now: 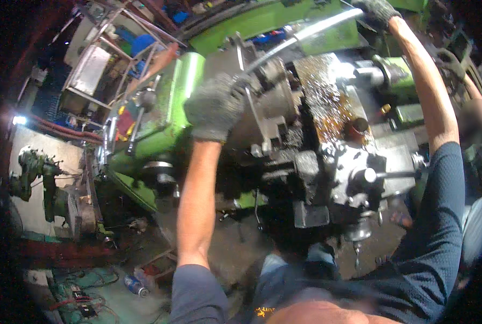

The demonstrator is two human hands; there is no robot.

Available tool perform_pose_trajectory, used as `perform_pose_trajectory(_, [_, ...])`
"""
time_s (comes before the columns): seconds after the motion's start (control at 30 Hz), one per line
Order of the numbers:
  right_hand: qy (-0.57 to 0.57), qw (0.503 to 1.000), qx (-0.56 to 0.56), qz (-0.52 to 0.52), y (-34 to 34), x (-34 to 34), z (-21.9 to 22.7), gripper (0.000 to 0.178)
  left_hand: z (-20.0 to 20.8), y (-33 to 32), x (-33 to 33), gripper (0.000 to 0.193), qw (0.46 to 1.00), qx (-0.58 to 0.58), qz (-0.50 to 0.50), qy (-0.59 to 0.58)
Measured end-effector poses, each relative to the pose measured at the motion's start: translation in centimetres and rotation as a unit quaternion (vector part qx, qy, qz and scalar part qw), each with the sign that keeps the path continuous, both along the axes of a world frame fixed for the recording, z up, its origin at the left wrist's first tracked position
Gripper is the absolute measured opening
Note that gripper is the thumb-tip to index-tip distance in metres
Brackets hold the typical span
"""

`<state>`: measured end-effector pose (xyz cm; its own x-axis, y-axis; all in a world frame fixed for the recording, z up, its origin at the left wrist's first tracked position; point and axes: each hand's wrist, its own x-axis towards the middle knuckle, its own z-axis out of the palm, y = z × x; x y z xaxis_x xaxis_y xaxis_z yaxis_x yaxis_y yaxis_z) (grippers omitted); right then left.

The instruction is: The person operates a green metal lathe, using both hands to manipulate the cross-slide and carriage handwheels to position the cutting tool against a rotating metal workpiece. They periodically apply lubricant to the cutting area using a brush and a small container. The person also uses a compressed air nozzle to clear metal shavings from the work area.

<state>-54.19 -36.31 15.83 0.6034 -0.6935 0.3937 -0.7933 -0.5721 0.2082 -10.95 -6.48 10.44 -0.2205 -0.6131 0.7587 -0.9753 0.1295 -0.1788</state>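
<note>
Both my hands wear dark grey work gloves. My right hand (pixel 378 13) is raised at the far right, closed around the upper end of a long, pale metal pipe (pixel 319 33). The pipe slants down to the left, and its lower end reaches the lathe chuck (pixel 270 102) close to my left hand (pixel 214 110). That hand is closed at the chuck's left side, its fingers curled by the pipe's lower end; what they grip is hidden and blurred. Right of the chuck, the lathe carriage (pixel 327 92) is wet with brown oil and strewn with metal chips.
The green lathe headstock (pixel 189 81) with levers (pixel 138 116) lies left. A tool post (pixel 359 170) with a handle stands near my body, and the tailstock (pixel 381 73) is at right. Another person's gloved hand (pixel 451 63) shows far right. A can (pixel 137 286) lies lower left.
</note>
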Motion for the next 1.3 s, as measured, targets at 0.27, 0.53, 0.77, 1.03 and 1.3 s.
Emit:
perform_pose_trajectory(0.27, [0.028,0.990,0.078,-0.113,4.7,-4.7,1.5,0.024,1.9,-0.8,1.0,0.038,0.999,0.014,-0.035,-0.015])
perform_pose_trajectory(0.53, [-0.130,0.954,0.166,-0.213,14.4,-13.8,-2.6,0.034,1.3,-1.4,3.6,0.025,0.997,0.054,-0.050,0.029])
perform_pose_trajectory(0.77, [-0.073,0.960,0.163,-0.216,35.0,-18.6,-16.6,0.031,1.5,1.2,-7.4,0.030,0.973,0.040,-0.204,-0.104])
perform_pose_trajectory(1.03, [-0.282,0.745,0.431,-0.425,52.1,-11.9,-24.7,0.044,8.5,-16.5,-6.4,0.033,0.932,0.215,0.001,-0.292])
perform_pose_trajectory(1.3, [-0.303,0.710,0.450,-0.450,51.1,-8.1,-24.6,0.057,9.2,-16.1,-3.9,0.044,0.941,0.322,-0.050,-0.094])
